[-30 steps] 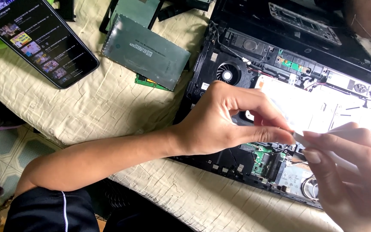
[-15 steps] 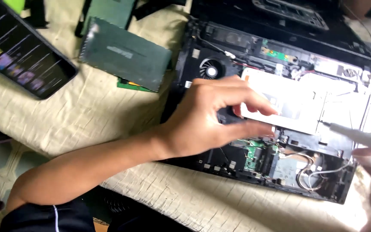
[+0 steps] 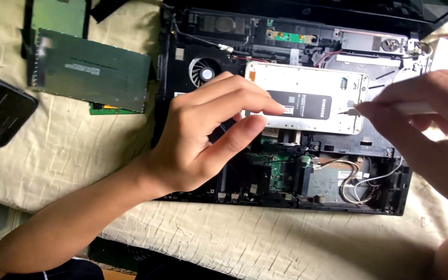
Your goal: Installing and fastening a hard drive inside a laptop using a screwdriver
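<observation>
Covering the tabletop (image 3: 79, 155), a wrinkled cream cloth bears an opened laptop (image 3: 286, 171); left hand (image 3: 203, 140) fingers spread, right hand (image 3: 421, 124) pinching a slim tool (image 3: 379, 109).

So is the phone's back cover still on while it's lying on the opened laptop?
No, the phone lies cover-off on the laptop, its black battery exposed.

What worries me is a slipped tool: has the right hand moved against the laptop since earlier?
Yes. The right hand has moved from the laptop's front right corner up beside the silver drive, tool tip at its edge.
</observation>
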